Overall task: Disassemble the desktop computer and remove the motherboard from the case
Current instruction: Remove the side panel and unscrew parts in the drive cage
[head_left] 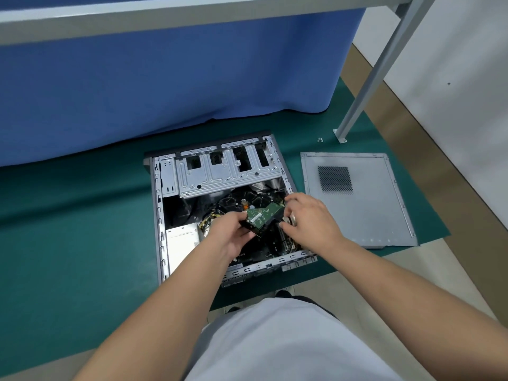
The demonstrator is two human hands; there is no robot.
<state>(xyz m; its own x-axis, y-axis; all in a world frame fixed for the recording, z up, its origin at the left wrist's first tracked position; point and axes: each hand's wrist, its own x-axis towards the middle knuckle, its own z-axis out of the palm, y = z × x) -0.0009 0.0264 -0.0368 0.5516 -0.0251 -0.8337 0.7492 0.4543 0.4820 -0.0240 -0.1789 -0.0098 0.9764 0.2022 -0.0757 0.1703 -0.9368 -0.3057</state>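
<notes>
An open desktop case (159, 215) lies on its side on a green mat, its drive cage (220, 171) at the far end. Above the dark interior, a hard drive (264, 217) with a green circuit board facing up is tilted in both hands. My left hand (232, 235) grips its near left end. My right hand (309, 218) holds its right end, fingers curled over the edge. The motherboard (264, 248) shows dark beneath the hands, mostly hidden. A power supply (182, 239) with yellow cables sits at the case's near left.
The removed grey side panel (357, 199) lies flat on the green mat (68, 229) right of the case. Small screws (319, 139) rest near a metal frame leg (341, 136). A blue cloth (137, 92) hangs behind the case.
</notes>
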